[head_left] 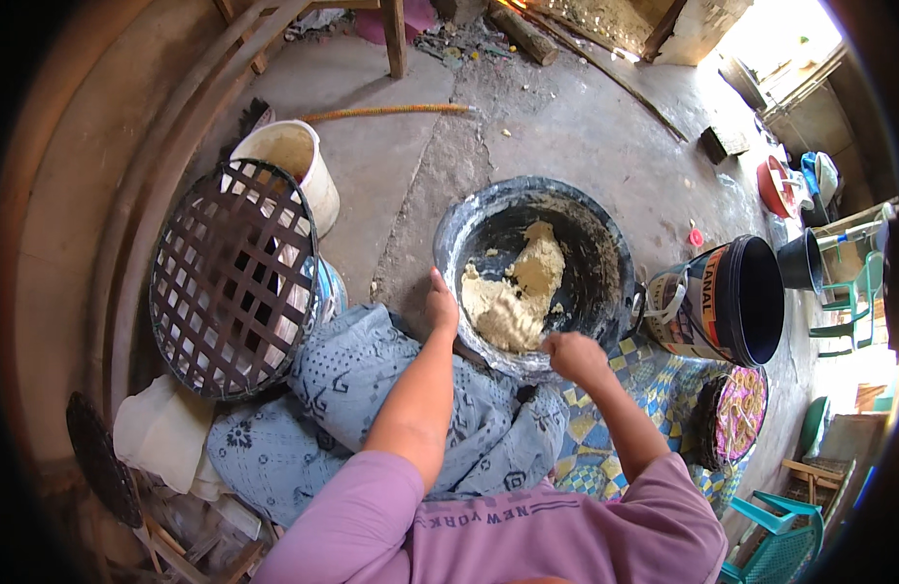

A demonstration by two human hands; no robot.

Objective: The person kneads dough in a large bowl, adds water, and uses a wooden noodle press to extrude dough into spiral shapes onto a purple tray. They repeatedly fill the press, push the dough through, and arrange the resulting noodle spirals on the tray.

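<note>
A wide black basin (605, 229) rests in front of me, its inner wall smeared with pale residue. Crumbly beige dough (542, 268) lies in it in a lump, from the middle toward the near left side. My left hand (442, 306) grips the basin's left rim, with part of the fingers hidden behind it. Over the near right rim, my right hand (577, 358) is closed beside the dough. A blurred streak runs from that fist toward the dough, and I cannot make out what it holds.
Left of the basin, a dark woven basket (237, 282) leans near a white bucket (308, 185). A black-lined paint bucket (717, 302) lies tilted at the right, above a round pink-lined basket (737, 414). Green plastic chairs (785, 535) stand farther right. A yellowish stick (391, 112) lies on the concrete floor.
</note>
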